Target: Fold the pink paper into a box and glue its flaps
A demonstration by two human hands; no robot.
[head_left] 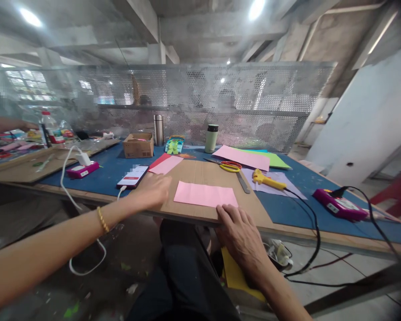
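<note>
A creased pink sheet of paper (205,194) lies on a brown cardboard sheet (194,171) at the table's front edge. My right hand (237,229) rests at its lower right corner, fingertips touching the paper and fingers slightly apart; the thumb is hidden. To the left of the sheet, my left hand (156,191) is closed over the cardboard, with its fingers curled under. Whatever it may hold is out of sight. Just beyond it lie a pink paper strip (167,165) and a red piece (158,160). A phone (132,177) with a white cable lies left of that hand.
Scissors (230,166), a metal blade (243,183) and a yellow glue gun (269,180) lie to the right. Purple power strips (339,205) stand on both sides. A small box (138,146), a steel flask (158,130) and a green bottle (211,139) stand behind.
</note>
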